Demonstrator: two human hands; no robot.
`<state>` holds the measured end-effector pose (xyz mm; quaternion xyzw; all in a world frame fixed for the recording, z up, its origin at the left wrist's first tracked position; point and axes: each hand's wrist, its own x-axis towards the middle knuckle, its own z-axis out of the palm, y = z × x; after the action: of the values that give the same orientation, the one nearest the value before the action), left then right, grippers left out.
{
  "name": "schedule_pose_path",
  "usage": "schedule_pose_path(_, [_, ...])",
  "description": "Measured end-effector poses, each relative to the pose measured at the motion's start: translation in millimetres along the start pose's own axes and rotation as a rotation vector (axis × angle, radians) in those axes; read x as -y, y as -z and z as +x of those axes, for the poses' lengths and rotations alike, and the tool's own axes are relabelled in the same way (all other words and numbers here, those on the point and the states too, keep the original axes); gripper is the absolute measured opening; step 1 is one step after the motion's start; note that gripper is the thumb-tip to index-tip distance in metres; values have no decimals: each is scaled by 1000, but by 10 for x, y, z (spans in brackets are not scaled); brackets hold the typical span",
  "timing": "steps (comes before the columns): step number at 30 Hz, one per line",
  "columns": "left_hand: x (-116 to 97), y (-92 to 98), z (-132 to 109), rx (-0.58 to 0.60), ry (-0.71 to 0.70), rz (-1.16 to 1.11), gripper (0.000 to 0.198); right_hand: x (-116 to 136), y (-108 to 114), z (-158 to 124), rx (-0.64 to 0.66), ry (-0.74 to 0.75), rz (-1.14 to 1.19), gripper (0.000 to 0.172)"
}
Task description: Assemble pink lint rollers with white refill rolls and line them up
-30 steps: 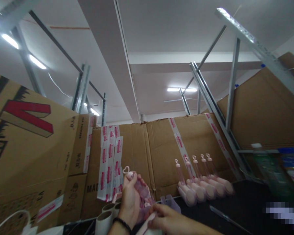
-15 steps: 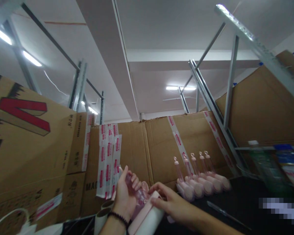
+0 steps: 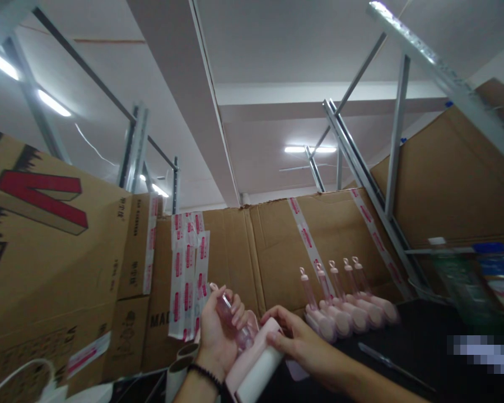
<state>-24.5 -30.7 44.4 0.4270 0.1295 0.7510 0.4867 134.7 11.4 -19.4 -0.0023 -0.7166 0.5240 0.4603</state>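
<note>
Nearest, the right hand (image 3: 300,338) has its thumb and fingers clamped on the upper end of a pink-and-white piece (image 3: 258,364), thumb on the near face and the other fingers reaching round the far edge. That end grip probably keeps the piece slanted and steady, its lower end running down towards the left wrist, where a dark beaded bracelet (image 3: 205,376) sits.

Just left of those fingertips, the left hand (image 3: 217,336) has its fingers curled round a clear pink tube (image 3: 246,338), its pale looped top (image 3: 213,286) poking out above the thumb. The wrap seems meant to leave both ends free, with the lower end close to the pink-and-white piece (whether they touch, I cannot tell).

Just left of the left wrist stand cardboard tubes (image 3: 178,372), hollow ends up. Below the right hand a pale lilac piece (image 3: 297,370) lies partly hidden.

Beyond the right fingers, five looped pink items (image 3: 344,322) lie side by side on the black surface (image 3: 353,375), loops away from the hand, perhaps to save room. Right of them, past the right wrist, are a slim pen-like tool (image 3: 395,366) and, further off, a green bottle (image 3: 460,285). Behind everything, a taped cardboard panel (image 3: 273,252) rises like a screen.
</note>
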Motion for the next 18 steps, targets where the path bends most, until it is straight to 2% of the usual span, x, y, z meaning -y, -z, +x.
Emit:
schedule_pose_path(7, [-18, -132, -61, 37, 1, 44, 30, 34, 11, -4, 41, 24, 39, 40])
schedule_pose_path(14, [39, -158, -37, -96, -8, 151, 53, 22, 5, -6, 70, 32, 65, 45])
schedule_pose_path(18, [45, -147, -52, -43, -33, 207, 48, 32, -17, -16, 68, 27, 51, 46])
